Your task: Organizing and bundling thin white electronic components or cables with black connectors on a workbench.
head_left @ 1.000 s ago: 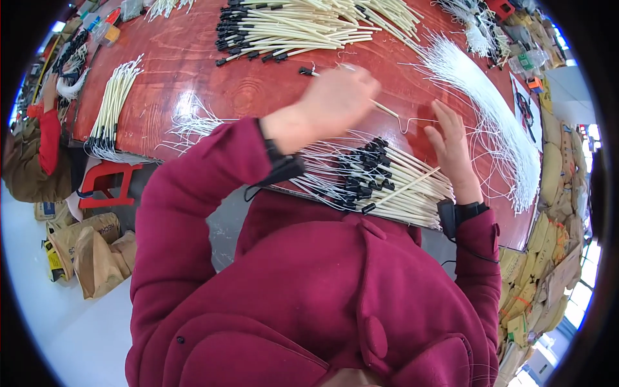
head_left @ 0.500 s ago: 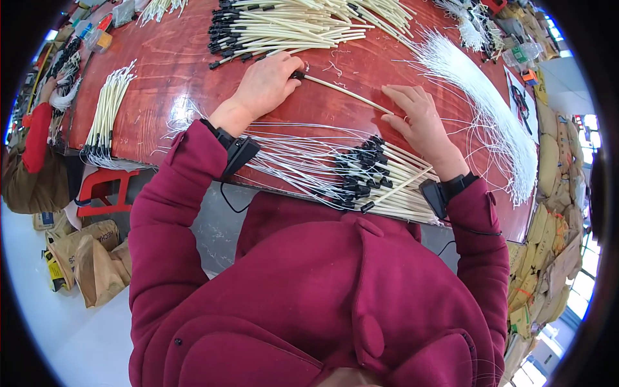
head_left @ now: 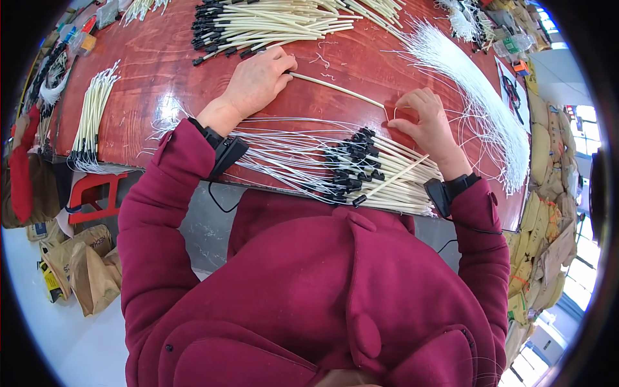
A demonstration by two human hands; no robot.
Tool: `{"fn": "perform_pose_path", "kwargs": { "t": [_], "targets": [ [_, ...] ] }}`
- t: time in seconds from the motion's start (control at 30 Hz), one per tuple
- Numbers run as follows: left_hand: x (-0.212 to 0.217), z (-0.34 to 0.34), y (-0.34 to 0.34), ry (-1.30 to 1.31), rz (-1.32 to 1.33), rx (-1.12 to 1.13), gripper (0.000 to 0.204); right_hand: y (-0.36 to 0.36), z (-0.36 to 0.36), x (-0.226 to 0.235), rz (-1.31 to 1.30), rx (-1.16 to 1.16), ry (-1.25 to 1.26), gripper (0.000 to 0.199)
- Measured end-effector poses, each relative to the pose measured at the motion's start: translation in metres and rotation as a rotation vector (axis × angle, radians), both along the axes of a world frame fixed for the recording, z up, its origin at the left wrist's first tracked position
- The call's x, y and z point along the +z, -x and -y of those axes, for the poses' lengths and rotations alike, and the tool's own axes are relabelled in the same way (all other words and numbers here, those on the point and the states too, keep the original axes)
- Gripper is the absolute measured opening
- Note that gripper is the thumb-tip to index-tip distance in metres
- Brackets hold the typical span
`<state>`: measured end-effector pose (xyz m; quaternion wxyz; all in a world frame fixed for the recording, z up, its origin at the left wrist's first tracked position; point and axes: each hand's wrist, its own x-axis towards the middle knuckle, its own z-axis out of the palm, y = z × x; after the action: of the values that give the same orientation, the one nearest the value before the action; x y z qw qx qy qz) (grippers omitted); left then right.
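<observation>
My left hand [head_left: 259,76] is closed on the left end of a thin cream stick or tube [head_left: 342,88]; the fingers cover that end. My right hand [head_left: 425,119] pinches a fine white strand [head_left: 395,111] by the right end of the tube, with thumb and forefinger curved round a small gap. Nearer me lies a bundle of similar cream tubes [head_left: 406,169] with black end pieces [head_left: 351,164]. Long thin white strands [head_left: 277,158] run left from those black pieces.
A large heap of cream tubes [head_left: 277,26] lies at the table's far side, a smaller bundle [head_left: 97,109] at left. Loose white strands [head_left: 477,90] spread at right. Clear bottles [head_left: 516,44] stand near the edge. Another person's red sleeve [head_left: 22,168] shows far left.
My right hand has gone from spread fingers beside the tube to a pinch on the white strand at its end. My left hand keeps its grip; the view has shifted slightly.
</observation>
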<state>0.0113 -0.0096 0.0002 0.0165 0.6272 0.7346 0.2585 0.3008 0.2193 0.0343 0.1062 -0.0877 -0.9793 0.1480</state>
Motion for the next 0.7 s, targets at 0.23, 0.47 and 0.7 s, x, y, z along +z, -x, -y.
{"fn": "perform_pose_path", "kwargs": {
  "t": [0.23,0.47,0.7],
  "targets": [
    [-0.003,-0.001,0.000,-0.021,0.022,-0.016,0.019,-0.002,0.006,-0.004,-0.046,0.018,0.032,0.033],
    [-0.004,0.000,0.003,-0.050,0.060,-0.058,0.019,-0.008,0.007,-0.003,-0.002,0.035,0.042,0.028],
    [-0.009,-0.003,0.003,-0.082,0.108,-0.070,0.016,0.000,-0.002,-0.011,0.031,-0.022,0.135,0.019]
  ]
}}
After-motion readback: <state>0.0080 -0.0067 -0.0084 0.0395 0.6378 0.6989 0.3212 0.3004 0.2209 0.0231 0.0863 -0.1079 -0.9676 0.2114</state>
